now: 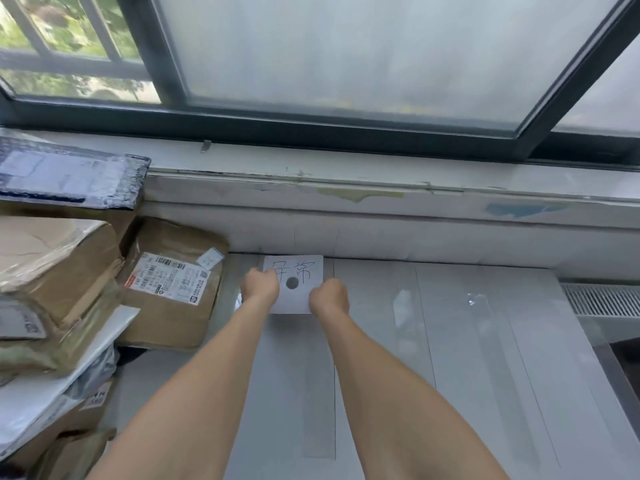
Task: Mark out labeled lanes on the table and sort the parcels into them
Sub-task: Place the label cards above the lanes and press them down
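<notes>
Left hand [260,288] and right hand [329,296] pinch the handwritten label's [298,271] side edges, mid-frame, flat on the surface [381,327].

A dark-framed sliding window [311,128] spans the back wall. Its large pane [346,46] is frosted; the clear left pane [69,32] shows green foliage and outer bars. Daylight is diffuse and even. The white sill [346,161] is scuffed, with paint chipped to a yellowish patch [360,194] and a blue patch [519,209]. A pale grey bench [467,375] abuts the wall. A ribbed vent grille [599,299] sits at its right.
</notes>
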